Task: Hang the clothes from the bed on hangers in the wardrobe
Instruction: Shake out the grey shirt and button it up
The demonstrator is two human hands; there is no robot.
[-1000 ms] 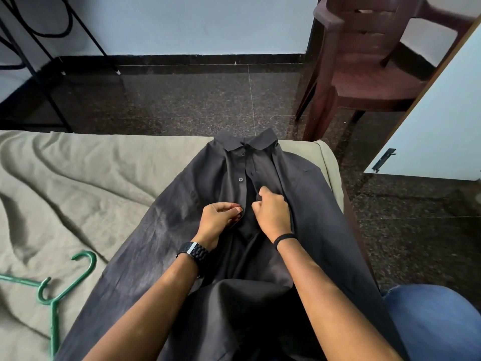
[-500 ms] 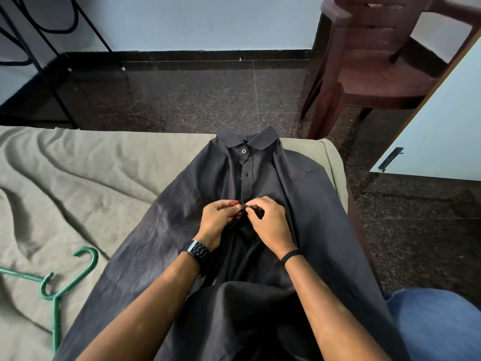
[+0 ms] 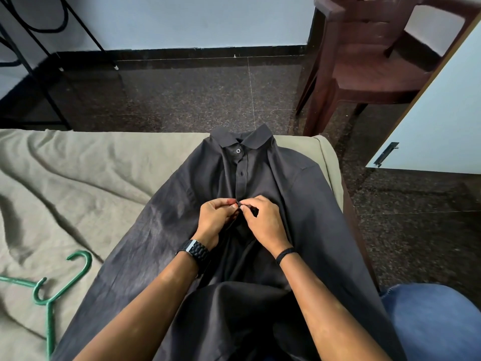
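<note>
Bed point(image 3: 78, 178) first: it's got your dark shirt point(image 3: 299, 204) spread flat on it, collar at the far edge, right shoulder near the bed's right corner. Two top buttons look done, and you're on the next one: left hand point(image 3: 213, 220) and right hand point(image 3: 265, 222) both pinch the placket, fingertips touching. So you're early, I'd say. Shirt isn't on a hanger, nothing's in the wardrobe. Green hangers point(image 3: 49, 285) sit on the sheet to your left, well apart from the shirt, easy reach. Open floor point(image 3: 182, 95) beyond the bed, a chair point(image 3: 364, 61) far right, and a white door point(image 3: 442, 121) just right of that.
</note>
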